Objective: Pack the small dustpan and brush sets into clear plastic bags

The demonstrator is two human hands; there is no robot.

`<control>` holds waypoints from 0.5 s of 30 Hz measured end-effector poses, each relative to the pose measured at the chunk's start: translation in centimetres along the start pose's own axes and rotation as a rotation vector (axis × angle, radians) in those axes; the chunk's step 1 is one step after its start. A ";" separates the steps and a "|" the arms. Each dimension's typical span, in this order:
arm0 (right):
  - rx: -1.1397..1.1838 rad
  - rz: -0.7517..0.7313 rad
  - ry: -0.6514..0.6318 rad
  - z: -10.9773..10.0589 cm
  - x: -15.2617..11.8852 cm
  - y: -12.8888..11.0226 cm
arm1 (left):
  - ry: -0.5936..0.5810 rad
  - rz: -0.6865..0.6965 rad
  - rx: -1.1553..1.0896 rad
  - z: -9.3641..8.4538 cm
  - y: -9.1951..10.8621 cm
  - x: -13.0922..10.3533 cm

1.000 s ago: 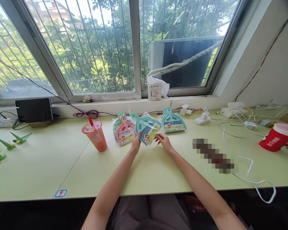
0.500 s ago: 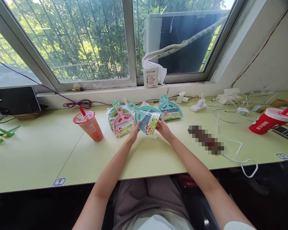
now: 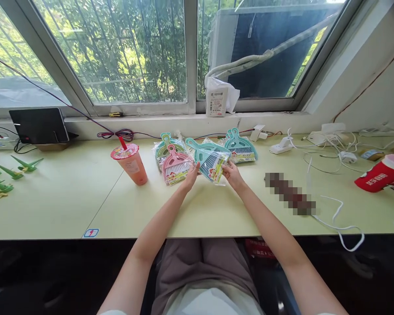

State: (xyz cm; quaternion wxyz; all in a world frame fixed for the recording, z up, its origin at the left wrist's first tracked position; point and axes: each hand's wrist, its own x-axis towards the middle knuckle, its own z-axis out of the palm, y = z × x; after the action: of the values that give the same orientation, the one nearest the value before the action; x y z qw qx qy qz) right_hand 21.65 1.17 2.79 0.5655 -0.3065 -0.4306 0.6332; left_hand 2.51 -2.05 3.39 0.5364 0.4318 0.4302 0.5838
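Between my two hands is a teal mini dustpan and brush set (image 3: 210, 158) in clear plastic wrap with a yellow label. My left hand (image 3: 192, 176) grips its left edge, thumb on top. At its lower right edge, my right hand (image 3: 232, 173) pinches the wrap near the label. Close by on the left lies a wrapped pink dustpan and brush set (image 3: 175, 166), partly over a green set (image 3: 166, 142). Another teal set (image 3: 239, 146) lies behind on the right.
A lidded orange drink cup (image 3: 133, 166) stands left of the sets. Far left are a tablet (image 3: 39, 126) and green plastic pieces (image 3: 15, 175). White cables (image 3: 328, 142), a pixelated object (image 3: 290, 194) and a red cup (image 3: 376, 177) occupy the right side.
The view has shifted, so the desk items appear further right and more of the green pieces shows at left. Both hands keep hold of the teal set.
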 end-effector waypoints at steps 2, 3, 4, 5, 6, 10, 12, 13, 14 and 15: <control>-0.002 -0.006 0.029 0.1 0.0 -0.3 | 0.007 0.001 -0.058 0.3 0.4 -0.1; -0.008 -0.012 0.031 0.2 -0.1 -0.6 | 0.034 0.003 -0.084 0.3 0.7 -0.1; -0.015 -0.017 0.020 0.3 -0.2 -0.9 | 0.068 0.005 -0.108 0.3 1.0 -0.1; -0.022 -0.022 -0.001 0.4 -0.3 -1.3 | 0.104 0.012 -0.128 0.1 1.4 0.0; -0.030 -0.027 -0.026 0.4 -0.5 -1.7 | 0.142 0.027 -0.145 -0.2 1.8 0.1; -0.045 -0.046 -0.067 0.3 -1.0 -2.9 | 0.321 0.183 -0.196 -3.0 3.6 0.8; -0.024 -0.068 -0.024 -0.1 -0.8 -3.1 | 0.486 0.250 -0.204 -4.9 4.3 1.2; 0.003 -0.085 0.010 -0.3 -0.7 -3.0 | 0.574 0.269 -0.182 -5.8 4.6 1.3; 0.037 -0.101 0.048 -0.6 -0.5 -3.0 | 0.632 0.279 -0.145 -6.6 4.8 1.3; 0.075 -0.117 0.086 -0.9 -0.3 -2.8 | 0.655 0.280 -0.086 -7.3 4.9 1.3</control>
State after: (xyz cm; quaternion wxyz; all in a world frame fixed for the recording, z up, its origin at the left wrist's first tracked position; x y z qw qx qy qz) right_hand 23.75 1.00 4.87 0.6306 -0.2864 -0.3989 0.6010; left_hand -5.86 -1.26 6.35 0.3023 0.2536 0.4912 0.7766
